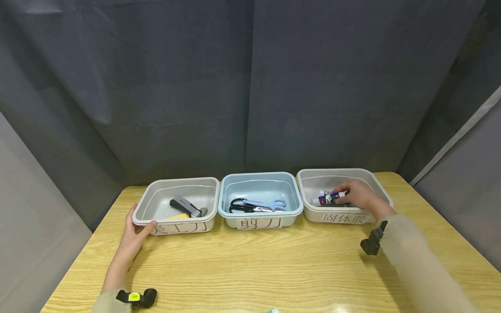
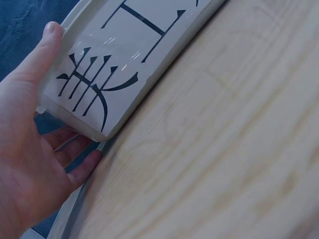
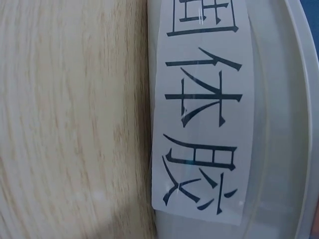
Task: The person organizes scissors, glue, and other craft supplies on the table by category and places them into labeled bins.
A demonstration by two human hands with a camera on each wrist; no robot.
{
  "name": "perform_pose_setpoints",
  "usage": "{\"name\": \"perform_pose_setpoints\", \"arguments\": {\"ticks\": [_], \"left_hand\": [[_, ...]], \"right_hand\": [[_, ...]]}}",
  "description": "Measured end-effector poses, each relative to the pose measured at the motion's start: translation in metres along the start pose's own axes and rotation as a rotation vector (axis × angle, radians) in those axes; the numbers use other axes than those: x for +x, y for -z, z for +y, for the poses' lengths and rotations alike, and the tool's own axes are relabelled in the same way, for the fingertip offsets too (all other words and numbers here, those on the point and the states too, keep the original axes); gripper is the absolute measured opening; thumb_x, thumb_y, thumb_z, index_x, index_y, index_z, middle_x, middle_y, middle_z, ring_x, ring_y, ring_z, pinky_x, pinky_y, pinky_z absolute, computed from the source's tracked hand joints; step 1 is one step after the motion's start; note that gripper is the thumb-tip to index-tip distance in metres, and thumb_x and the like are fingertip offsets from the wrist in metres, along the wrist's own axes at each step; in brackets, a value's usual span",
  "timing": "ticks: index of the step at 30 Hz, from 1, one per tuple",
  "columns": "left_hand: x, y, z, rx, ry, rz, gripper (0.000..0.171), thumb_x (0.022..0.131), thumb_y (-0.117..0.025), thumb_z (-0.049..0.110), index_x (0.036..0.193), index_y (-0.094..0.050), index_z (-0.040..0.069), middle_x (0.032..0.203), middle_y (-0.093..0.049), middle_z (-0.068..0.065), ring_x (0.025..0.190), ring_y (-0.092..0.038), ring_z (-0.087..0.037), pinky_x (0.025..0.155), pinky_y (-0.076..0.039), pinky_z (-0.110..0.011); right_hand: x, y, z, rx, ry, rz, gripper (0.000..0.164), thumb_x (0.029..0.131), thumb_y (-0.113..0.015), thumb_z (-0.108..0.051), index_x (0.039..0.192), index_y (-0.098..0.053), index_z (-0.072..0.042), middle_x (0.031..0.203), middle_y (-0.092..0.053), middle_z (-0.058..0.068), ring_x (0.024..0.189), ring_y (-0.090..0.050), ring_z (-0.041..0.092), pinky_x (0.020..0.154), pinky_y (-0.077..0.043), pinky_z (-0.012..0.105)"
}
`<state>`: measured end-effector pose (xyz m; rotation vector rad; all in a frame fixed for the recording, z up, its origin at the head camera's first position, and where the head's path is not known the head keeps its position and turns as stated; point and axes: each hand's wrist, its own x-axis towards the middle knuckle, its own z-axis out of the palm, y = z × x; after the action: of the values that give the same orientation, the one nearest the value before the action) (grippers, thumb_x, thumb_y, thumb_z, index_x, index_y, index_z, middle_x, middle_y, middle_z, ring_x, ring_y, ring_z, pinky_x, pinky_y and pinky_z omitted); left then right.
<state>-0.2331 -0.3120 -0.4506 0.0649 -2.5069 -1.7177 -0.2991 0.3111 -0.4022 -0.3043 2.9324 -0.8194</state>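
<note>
At the left corner of a grey-white bin (image 1: 213, 195), my left hand (image 1: 131, 234) grips the edge. Its thumb (image 2: 47, 45) lies at the rim and the fingers (image 2: 70, 149) curl round the end wall. A grey utility knife (image 1: 184, 205) and something yellow (image 1: 178, 216) lie inside that bin. My right hand (image 1: 359, 194) reaches into the right-hand grey-white bin (image 1: 305, 184) and pinches a dark blue glue stick (image 1: 328, 198). Another glue stick (image 1: 324, 192) shows just behind it. The right wrist view shows only this bin's labelled front, the hand being almost wholly out of frame.
Between the two bins stands a light blue bin (image 1: 258, 175) with black-handled scissors (image 1: 242, 208) and blue-handled scissors (image 1: 275, 204). Paper labels mark all three fronts. A small white and green object (image 1: 273, 311) shows at the table's near edge. Dark grey curtains (image 1: 176, 87) hang behind.
</note>
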Motion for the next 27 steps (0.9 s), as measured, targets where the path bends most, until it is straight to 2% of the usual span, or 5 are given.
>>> {"name": "perform_pose_setpoints", "arguments": {"ticks": [7,15,19,27], "left_hand": [[0.0015,-0.0005,-0.0014,0.002,0.006,0.001,0.089,0.09,-0.056,0.025,0.145,0.014,0.024,0.151,-0.006,-0.016,0.134,-0.017,-0.034,0.109,-0.014,-0.051],[0.0022,-0.0014,-0.001,-0.011,-0.011,0.003,0.089,0.09,-0.057,0.023,0.145,0.013,0.023,0.151,-0.008,-0.018,0.134,-0.017,-0.036,0.108,-0.013,-0.052],[0.0021,-0.0018,-0.0004,-0.014,-0.004,0.002,0.088,0.09,-0.057,0.027,0.146,0.012,0.024,0.151,-0.008,-0.016,0.134,-0.017,-0.035,0.109,-0.013,-0.051],[0.0026,-0.0029,-0.0014,-0.023,-0.014,0.005,0.089,0.089,-0.058,0.027,0.146,0.01,0.022,0.15,-0.009,-0.017,0.134,-0.017,-0.035,0.108,-0.013,-0.052]], "right_hand": [[0.0011,0.0005,0.0027,-0.015,-0.01,-0.008,0.03,0.08,-0.068,-0.012,0.108,-0.065,-0.002,0.109,-0.06,0.019,0.097,-0.053,0.031,0.084,-0.043,0.049],[-0.0001,0.0041,0.0035,-0.039,-0.026,-0.085,0.028,0.082,-0.064,-0.007,0.109,-0.063,0.0,0.109,-0.06,0.022,0.101,-0.054,0.037,0.087,-0.041,0.053],[0.0017,0.0045,0.0064,-0.021,-0.027,-0.102,0.027,0.082,-0.062,-0.004,0.107,-0.063,0.003,0.106,-0.061,0.022,0.097,-0.056,0.034,0.085,-0.043,0.051],[0.0002,0.0061,0.0052,-0.003,-0.017,-0.073,0.025,0.082,-0.061,-0.003,0.106,-0.062,0.005,0.104,-0.062,0.021,0.094,-0.056,0.029,0.083,-0.043,0.049]]}}
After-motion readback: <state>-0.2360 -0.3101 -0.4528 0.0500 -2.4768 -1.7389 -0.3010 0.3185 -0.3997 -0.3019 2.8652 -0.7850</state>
